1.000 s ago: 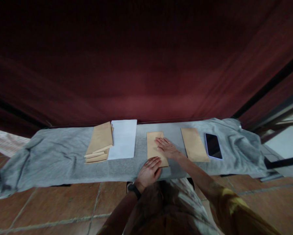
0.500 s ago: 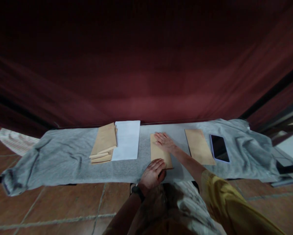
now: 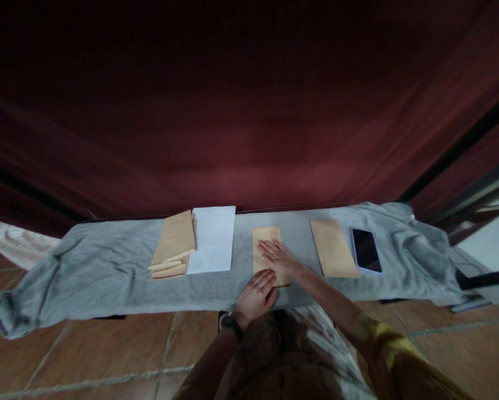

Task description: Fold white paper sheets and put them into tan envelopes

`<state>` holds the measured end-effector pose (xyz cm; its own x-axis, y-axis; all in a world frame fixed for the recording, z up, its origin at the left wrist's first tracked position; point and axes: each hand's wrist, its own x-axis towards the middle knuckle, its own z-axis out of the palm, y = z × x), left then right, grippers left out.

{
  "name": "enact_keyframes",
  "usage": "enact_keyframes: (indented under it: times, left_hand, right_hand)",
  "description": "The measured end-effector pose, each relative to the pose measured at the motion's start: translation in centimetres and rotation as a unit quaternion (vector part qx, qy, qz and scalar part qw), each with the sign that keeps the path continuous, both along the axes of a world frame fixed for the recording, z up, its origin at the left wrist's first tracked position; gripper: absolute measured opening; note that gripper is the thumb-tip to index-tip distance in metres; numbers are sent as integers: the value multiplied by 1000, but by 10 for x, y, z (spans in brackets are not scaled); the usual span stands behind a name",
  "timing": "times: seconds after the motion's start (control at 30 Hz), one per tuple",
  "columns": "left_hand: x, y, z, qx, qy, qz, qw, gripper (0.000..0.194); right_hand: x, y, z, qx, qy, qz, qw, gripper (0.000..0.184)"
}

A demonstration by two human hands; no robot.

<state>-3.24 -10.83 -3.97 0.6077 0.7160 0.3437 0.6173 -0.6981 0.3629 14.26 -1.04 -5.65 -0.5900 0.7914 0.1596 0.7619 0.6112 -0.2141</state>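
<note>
A brown envelope (image 3: 265, 240) lies lengthwise on the grey cloth (image 3: 107, 261) in front of me. My right hand (image 3: 276, 258) rests flat on its middle, fingers stretched out and pointing left. My left hand (image 3: 256, 293) lies flat at the envelope's near end, fingers extended onto its lower edge. A dark watch is on my left wrist. Neither hand grips anything.
A stack of brown envelopes (image 3: 175, 243) lies at the left, beside a white sheet (image 3: 211, 246). Another brown envelope (image 3: 333, 247) and a dark phone (image 3: 366, 250) lie to the right. A dark red curtain (image 3: 249, 111) hangs behind the bench. Tiled floor (image 3: 86, 350) lies below.
My right hand slid from the envelope's far end back toward its middle. My left hand stayed at the near end.
</note>
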Motion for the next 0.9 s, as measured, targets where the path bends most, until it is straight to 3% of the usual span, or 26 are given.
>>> enact_keyframes:
  times: [0.3, 0.47, 0.67, 0.9]
  left_hand:
    - [0, 0, 0, -2, 5, 2, 1000, 35]
    - [-1, 2, -4, -8, -6, -9, 1000, 31]
    - [-3, 5, -10, -15, -28, -1, 1000, 36]
    - [-1, 5, -11, -31, -29, 30, 999, 38]
  right_hand:
    - [7, -36, 8, -28, 25, 14, 999, 47]
    - [17, -60, 5, -50, 90, 0, 995, 46]
    - [30, -85, 1, -33, 222, -50, 973, 37]
    - [27, -103, 1, 24, 199, -136, 970, 40]
